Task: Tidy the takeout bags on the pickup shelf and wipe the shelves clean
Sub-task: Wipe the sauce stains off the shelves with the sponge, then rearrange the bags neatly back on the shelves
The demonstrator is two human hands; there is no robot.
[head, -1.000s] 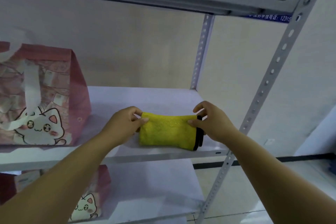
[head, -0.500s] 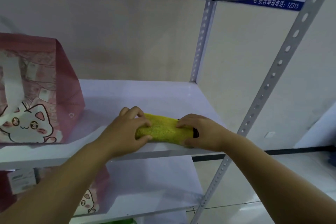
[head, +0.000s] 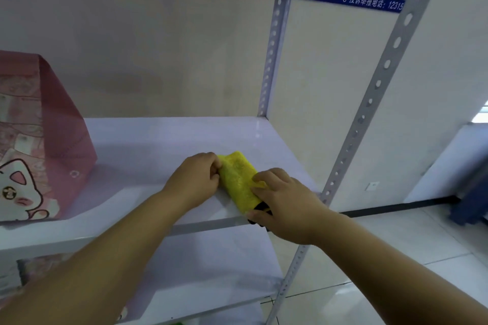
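- A person faces a grey metal shelving unit, both bare arms reaching forward to its middle shelf [head: 158, 145].
- A folded yellow cloth [head: 239, 179] lies on that shelf between the two hands, close to the front edge. It is angled, with one end farther back and the other at the lip.
- The left hand [head: 194, 182] has its fingers curled on the far end of the cloth, pinching it.
- The right hand [head: 286, 203] covers the near end, with fingers on top and the thumb under the black trim [head: 260, 207] at the shelf lip, so it clamps that end.
- The step in hand seems to be folding the cloth into a pad, ready for wiping.
- To do it well, both ends should stay flat and taut so the folds stack evenly and the pad stays thick.
- The near end overhangs the lip. Drawing the cloth back from the right hand's side would stop it slipping off.
- A pink takeout bag with a cartoon cat [head: 52, 140] stands well to the left of the left hand. Wiping strokes are best run from the bare area towards it, stopping short of it.
- A perforated upright post [head: 369, 103] rises just right of the right hand, which limits the sweep that way.
- A lower shelf [head: 211, 266] shows beneath both forearms and probably also needs wiping.
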